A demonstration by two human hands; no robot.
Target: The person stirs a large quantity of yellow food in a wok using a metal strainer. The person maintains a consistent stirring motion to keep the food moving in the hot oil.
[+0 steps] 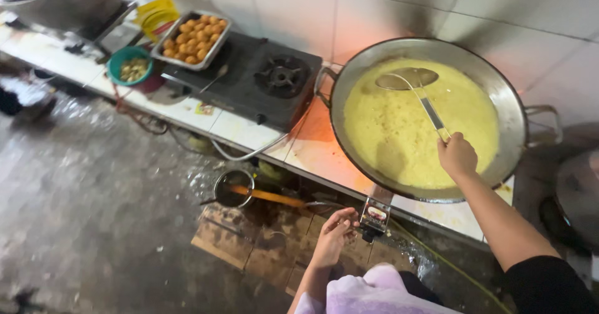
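Wok (508, 99) sits on the desk (324, 155), full of yellow foaming liquid. Right hand (457, 156), fingers wrapped tight on the skimmer (409, 79) handle, holds its bowl at the far side. Left hand (337, 230) hangs loosely curled, empty (near the burner knob). Stirring appears underway; the next sweep wants a steady, shallow stroke.

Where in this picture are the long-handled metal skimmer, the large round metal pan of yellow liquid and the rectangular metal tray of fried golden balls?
Long-handled metal skimmer (407, 78): head view, on its round bowl.
Large round metal pan of yellow liquid (508, 99): head view, on its bare inner wall.
Rectangular metal tray of fried golden balls (219, 41): head view, on its right rim.
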